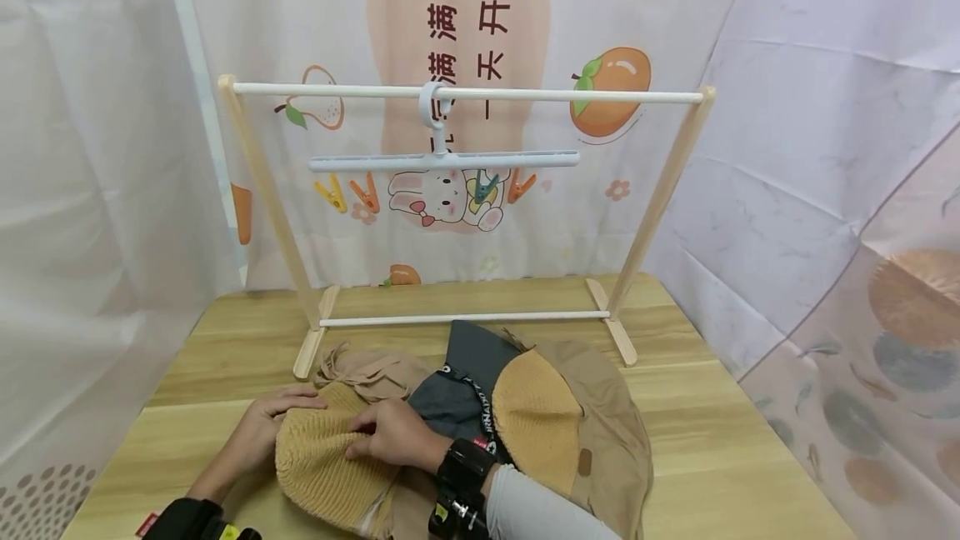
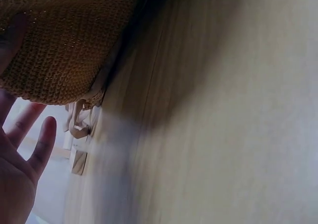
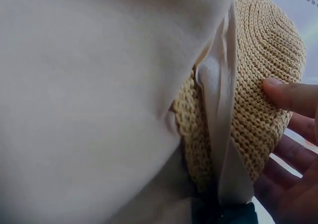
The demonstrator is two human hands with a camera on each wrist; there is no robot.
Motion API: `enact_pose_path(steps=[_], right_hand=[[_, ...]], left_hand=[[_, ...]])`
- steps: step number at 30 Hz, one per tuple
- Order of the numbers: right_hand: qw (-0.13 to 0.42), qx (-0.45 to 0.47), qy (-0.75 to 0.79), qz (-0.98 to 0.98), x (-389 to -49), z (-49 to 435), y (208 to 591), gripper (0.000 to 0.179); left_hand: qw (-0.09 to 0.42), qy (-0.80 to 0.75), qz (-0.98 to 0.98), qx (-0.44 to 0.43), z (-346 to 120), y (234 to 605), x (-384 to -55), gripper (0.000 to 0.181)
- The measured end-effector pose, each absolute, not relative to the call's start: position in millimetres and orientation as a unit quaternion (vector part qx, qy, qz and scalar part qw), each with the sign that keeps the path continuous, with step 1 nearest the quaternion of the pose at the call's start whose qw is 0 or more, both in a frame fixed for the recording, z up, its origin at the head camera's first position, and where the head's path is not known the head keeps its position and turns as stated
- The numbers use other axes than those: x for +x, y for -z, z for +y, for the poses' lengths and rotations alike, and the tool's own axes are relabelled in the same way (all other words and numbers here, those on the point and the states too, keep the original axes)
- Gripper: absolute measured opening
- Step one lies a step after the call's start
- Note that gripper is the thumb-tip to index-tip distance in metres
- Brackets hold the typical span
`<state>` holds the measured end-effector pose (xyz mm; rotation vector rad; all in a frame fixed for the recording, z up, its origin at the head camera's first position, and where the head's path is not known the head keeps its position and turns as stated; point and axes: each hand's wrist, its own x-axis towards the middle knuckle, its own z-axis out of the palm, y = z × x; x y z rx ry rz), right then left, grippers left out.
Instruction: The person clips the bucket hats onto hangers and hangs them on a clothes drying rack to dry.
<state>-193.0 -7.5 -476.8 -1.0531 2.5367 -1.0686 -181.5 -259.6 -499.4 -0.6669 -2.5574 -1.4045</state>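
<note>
A yellow woven hat [image 1: 311,469] with beige cloth attached is held at the near left of the table. My left hand [image 1: 266,432] holds its left edge; in the left wrist view the thumb lies across the weave [image 2: 69,45] and the outer fingers spread free. From the right, my right hand [image 1: 401,436] pinches the hat. The right wrist view shows that thumb on the woven surface [image 3: 263,50], fingers behind it, and beige cloth [image 3: 99,85] filling the left side. Beside the right hand lie a dark grey cap [image 1: 480,357] and another yellow-and-beige hat [image 1: 536,415].
Crumpled beige cloth with ties [image 1: 382,369] lies behind the held hat. A wooden rack with a white top bar [image 1: 562,96] stands at the table's back. From it hangs a pale blue hanger [image 1: 502,161] with several coloured clips. Printed curtains [image 1: 82,148] surround the wooden table [image 1: 720,457].
</note>
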Motion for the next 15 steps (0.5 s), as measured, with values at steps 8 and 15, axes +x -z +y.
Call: enact_pose_path(steps=[8,15], right_hand=[[0.101,-0.378,0.337,0.856,-191,-10,468,0.031],[0.066,-0.401,0.319,0.856,-191,-12,457,0.033]], left_hand=[[0.094,0.488,-0.843,-0.204,-253,496,-183,0.018],[0.116,0.492,-0.851,-0.144,-243,491,-182,0.017]])
